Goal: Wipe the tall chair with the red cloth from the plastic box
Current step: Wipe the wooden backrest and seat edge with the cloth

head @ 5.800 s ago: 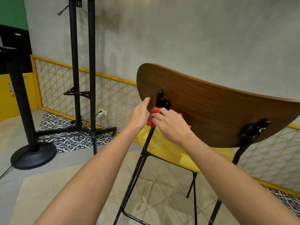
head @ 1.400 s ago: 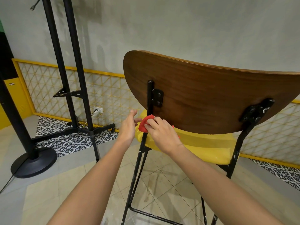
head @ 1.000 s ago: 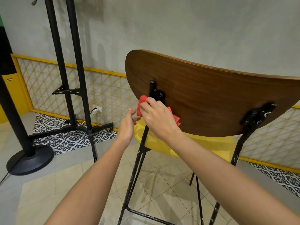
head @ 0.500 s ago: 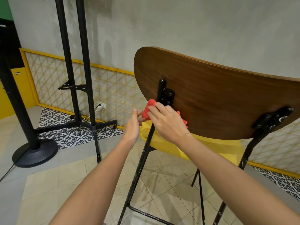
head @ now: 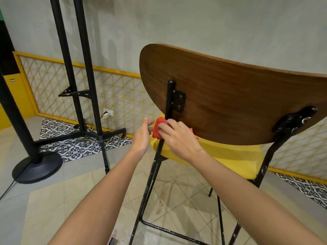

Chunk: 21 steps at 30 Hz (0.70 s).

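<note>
- Grey plaster wall [head: 194,23] runs behind everything, with a yellow lattice panel [head: 120,96] along its foot and pale floor tiles [head: 53,200] below.
- Off to the left stand a twin-pole black stand [head: 85,68] and a thick black pole on a round base [head: 37,167]. A wall socket [head: 108,113] with a plug in it sits low on the panel.
- Facing away from me is the tall chair [head: 230,103], its curved brown wooden backrest towards me, with a yellow seat [head: 230,156] beneath and thin black metal legs.
- At the seat's back corner, the red cloth [head: 159,127] is bunched against the chair's left rear post [head: 169,103], just under the backrest's lower edge and the black bracket [head: 178,100].
- With fingers curled over it, the right hand [head: 178,138] grips the cloth and presses it to the post.
- Just left of the cloth, the left hand [head: 142,137] holds nothing, its fingers fairly straight and pointing at it. I cannot tell whether the tips touch it.
</note>
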### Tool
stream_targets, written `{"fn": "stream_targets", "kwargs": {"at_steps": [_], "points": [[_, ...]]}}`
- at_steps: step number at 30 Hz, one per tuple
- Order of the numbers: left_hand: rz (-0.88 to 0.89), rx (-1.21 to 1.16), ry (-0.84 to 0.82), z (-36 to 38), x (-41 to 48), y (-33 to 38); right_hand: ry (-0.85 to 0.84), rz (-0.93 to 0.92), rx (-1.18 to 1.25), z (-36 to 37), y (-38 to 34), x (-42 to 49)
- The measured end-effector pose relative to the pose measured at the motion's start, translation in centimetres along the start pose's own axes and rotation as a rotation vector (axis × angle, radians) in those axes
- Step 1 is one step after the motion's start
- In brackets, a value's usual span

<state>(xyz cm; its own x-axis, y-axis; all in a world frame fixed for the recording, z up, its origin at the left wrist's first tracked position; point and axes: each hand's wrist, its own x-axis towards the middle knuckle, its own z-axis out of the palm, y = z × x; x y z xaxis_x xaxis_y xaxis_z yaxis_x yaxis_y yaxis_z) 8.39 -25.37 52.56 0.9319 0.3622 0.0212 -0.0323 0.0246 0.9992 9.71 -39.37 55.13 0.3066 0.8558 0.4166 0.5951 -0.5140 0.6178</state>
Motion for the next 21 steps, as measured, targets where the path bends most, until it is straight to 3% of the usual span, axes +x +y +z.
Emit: {"fn": "stream_targets", "kwargs": {"at_steps": [4,10,18,21], "points": [[-0.007,0.019,0.001,-0.1,-0.1,0.1,0.035,0.062,0.037,1.0,-0.3,-0.9],[-0.023,0.046,-0.012,-0.1,-0.4,0.1,-0.113,-0.022,0.112,1.8,-2.2,-1.6],[0.015,0.043,-0.008,0.5,-0.4,0.7,0.061,0.08,0.089,1.0,-0.5,-1.0],[0.012,0.035,-0.015,0.5,-0.5,0.7,0.072,0.085,0.208,1.6,-0.8,-1.5]]}}
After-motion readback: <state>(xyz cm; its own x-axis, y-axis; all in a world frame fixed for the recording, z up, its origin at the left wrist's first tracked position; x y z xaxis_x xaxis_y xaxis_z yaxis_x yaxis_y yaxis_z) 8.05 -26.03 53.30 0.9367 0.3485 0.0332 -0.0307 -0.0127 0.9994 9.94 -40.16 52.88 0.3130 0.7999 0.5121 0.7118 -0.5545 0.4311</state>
